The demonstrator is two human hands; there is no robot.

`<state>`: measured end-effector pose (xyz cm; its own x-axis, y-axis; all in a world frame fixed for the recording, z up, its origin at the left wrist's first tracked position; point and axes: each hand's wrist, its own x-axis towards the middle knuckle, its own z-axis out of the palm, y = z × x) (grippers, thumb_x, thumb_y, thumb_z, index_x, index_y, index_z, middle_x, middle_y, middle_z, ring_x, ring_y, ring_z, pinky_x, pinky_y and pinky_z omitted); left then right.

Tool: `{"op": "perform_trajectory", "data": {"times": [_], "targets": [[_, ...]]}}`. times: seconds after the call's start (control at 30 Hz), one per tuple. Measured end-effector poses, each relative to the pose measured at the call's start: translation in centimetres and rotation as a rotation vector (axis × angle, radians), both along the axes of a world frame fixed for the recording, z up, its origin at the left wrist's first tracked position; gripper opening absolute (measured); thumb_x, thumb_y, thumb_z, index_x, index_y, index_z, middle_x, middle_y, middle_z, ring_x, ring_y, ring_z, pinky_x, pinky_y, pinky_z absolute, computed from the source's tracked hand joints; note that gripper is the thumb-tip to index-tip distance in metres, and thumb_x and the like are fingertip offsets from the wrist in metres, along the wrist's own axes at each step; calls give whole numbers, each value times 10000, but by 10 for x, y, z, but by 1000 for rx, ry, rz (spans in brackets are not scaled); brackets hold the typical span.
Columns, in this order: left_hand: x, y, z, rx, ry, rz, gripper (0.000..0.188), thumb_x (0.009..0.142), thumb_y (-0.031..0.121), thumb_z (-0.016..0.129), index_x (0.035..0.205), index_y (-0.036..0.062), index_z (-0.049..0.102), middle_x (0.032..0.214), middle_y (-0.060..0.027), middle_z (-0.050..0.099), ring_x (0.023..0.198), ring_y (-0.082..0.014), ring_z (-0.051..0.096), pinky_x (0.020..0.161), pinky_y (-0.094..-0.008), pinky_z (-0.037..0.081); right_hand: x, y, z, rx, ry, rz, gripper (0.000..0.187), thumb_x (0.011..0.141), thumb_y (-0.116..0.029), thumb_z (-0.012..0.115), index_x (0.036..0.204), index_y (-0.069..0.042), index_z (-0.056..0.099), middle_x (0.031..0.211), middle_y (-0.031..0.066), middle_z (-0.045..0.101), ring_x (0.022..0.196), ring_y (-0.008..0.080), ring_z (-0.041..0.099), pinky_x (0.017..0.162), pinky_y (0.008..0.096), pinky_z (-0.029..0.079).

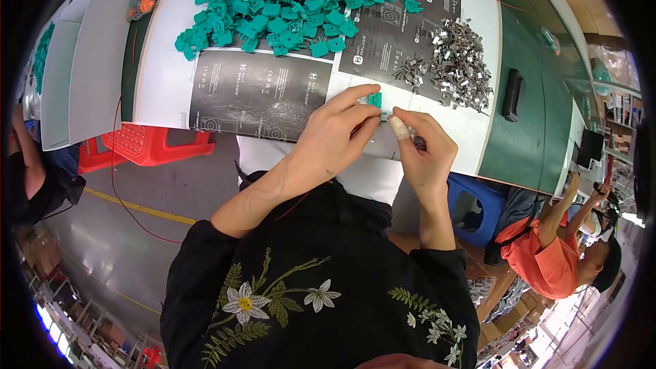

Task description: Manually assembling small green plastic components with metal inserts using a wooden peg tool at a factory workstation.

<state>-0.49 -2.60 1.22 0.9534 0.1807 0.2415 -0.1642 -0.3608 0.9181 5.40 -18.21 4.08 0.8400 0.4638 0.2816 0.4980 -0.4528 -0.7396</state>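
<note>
My left hand point(335, 130) is closed, its thumb and fingertips gripping a small green plastic part point(374, 100) near the front edge of the table. Just to its right, my right hand point(427, 154) pinches at the same spot, with pale tape point(400, 128) wrapped round one finger. Its fingertips meet a tiny piece by the green part, too small and covered to name. Dark metal bits point(419, 142) show against the right palm. Ahead lies a big heap of green plastic parts point(273, 3). A pile of small metal clips point(461, 61) lies to the right of it.
Dark printed sheets point(263, 92) cover part of the white board point(160, 75) on the green table. A black bar-shaped object point(512, 96) rests at the right. Grey boxes point(92, 61) stand left. Red stools point(140, 145), a blue stool point(471, 208) and a person in orange point(547, 260) are nearby.
</note>
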Motion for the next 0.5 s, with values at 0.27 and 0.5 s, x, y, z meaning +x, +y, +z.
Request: {"op": "perform_trajectory", "data": {"times": [0.27,0.5], "targets": [[0,0,1,22,-26,6,125,839,10,636,957,-23,658,1197,-115,603,725,-179,643,602,-276,511,-2,1,-7,15,-122,16,183,781,13,725,958,-24,699,851,61,683,586,56,502,491,187,375],[-1,0,-1,-2,-35,15,125,835,7,636,955,-17,660,1195,-112,604,708,-185,637,596,-278,507,-3,1,-12,38,-127,19,196,776,23,721,964,-24,696,842,60,678,583,50,492,496,183,368]]}}
